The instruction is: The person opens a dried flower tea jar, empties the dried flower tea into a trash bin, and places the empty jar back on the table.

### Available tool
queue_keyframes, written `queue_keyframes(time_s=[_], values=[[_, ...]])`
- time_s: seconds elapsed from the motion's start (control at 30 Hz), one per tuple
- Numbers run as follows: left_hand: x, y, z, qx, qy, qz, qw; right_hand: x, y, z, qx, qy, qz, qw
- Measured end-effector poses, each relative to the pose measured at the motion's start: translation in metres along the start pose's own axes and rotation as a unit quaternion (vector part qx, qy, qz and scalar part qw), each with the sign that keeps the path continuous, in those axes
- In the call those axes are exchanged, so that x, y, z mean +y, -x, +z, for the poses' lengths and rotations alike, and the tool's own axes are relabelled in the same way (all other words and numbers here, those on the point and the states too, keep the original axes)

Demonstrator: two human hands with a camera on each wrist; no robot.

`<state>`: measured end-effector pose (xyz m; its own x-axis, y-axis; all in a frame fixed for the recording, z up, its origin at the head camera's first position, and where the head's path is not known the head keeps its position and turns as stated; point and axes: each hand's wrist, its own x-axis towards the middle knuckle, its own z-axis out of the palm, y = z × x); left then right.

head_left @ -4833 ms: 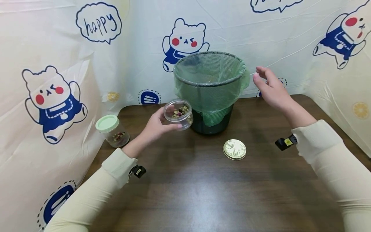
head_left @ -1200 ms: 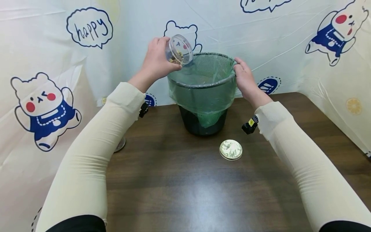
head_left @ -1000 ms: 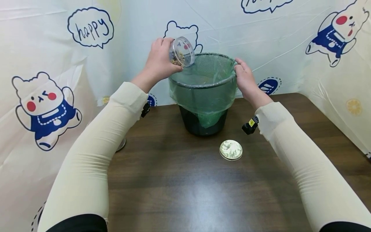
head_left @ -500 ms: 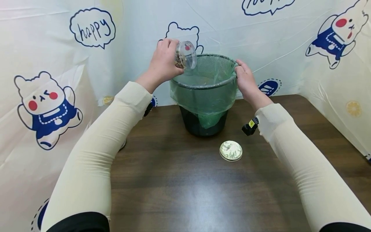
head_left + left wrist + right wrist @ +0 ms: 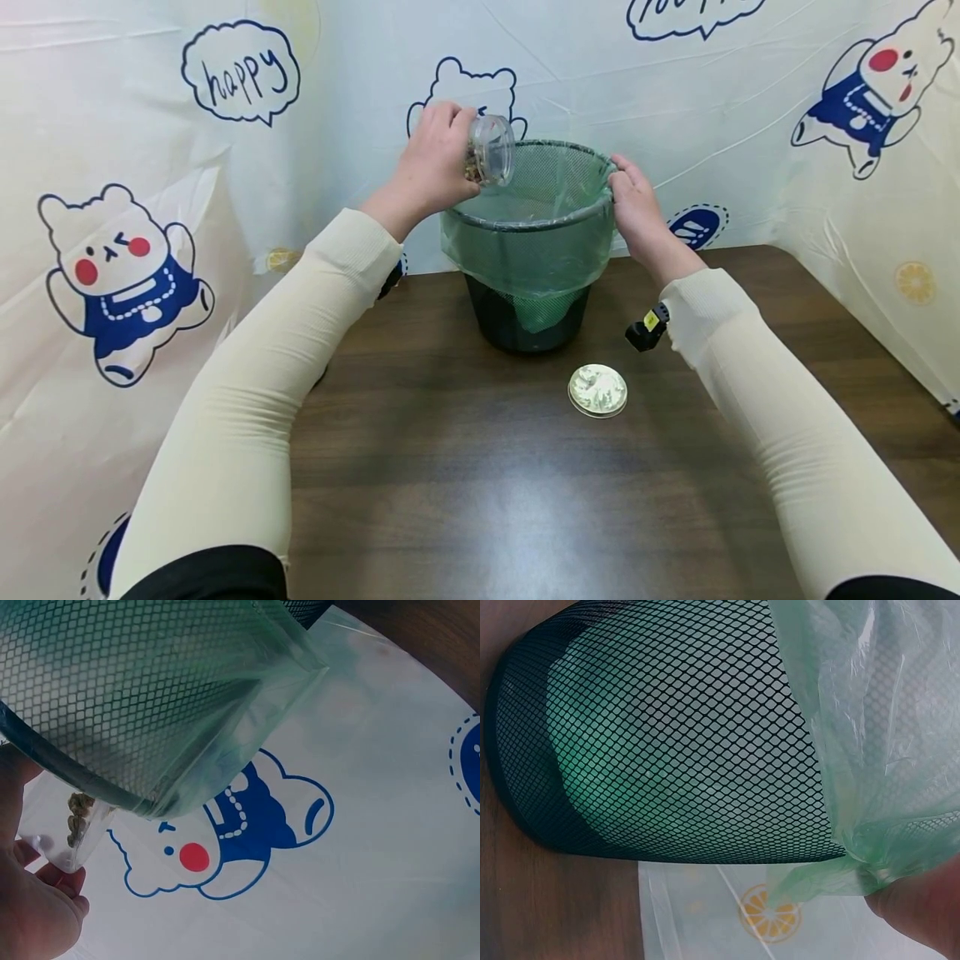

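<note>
My left hand (image 5: 435, 167) grips a clear, lidless jar (image 5: 492, 150) tipped on its side, its mouth facing right over the left rim of a black mesh trash can (image 5: 525, 329). Small dried flower buds (image 5: 79, 814) lie inside the jar against its lower wall. A green plastic bag (image 5: 525, 258) lines the can and folds down over its outside. At the can's right rim, my right hand (image 5: 637, 204) holds the rim and the bag, thumb on the outside. The right wrist view shows the bag bunched beside the thumb (image 5: 919, 907).
A round metallic lid (image 5: 597, 390) lies on the brown wooden table (image 5: 450, 467), in front of the can. White cartoon-printed sheeting (image 5: 360, 108) hangs close behind and on both sides. The left sleeve (image 5: 247, 358) covers the table's left part.
From beside the can's front, the left hand has raised the jar to the rim and tipped it further, moving slightly right and down lately. The right hand has moved left onto the rim.
</note>
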<state>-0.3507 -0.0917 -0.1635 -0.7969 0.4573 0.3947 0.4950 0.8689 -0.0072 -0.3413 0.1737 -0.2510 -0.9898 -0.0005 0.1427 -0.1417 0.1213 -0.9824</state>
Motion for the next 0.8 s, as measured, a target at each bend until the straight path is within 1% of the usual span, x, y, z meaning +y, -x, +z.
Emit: queue_keyframes(time_s=[0.17, 0.4, 0.6, 0.8], values=[[0.0013, -0.0006, 0.0016, -0.009, -0.005, 0.008, 0.9999, -0.0002, 0.0003, 0.0001, 0.000, -0.004, -0.002, 1.0000], [0.0014, 0.0004, 0.0046, 0.011, -0.018, 0.040, 0.9990, 0.0007, 0.0011, 0.0008, -0.001, -0.005, -0.004, 1.0000], [0.0027, 0.0009, 0.0049, 0.005, -0.044, 0.048, 0.9978, 0.0012, 0.0014, 0.0013, 0.001, -0.005, -0.004, 1.0000], [0.0045, 0.0000, 0.0044, 0.007, -0.054, 0.061, 0.9966, 0.0001, 0.0015, 0.0010, 0.003, -0.004, 0.000, 1.0000]])
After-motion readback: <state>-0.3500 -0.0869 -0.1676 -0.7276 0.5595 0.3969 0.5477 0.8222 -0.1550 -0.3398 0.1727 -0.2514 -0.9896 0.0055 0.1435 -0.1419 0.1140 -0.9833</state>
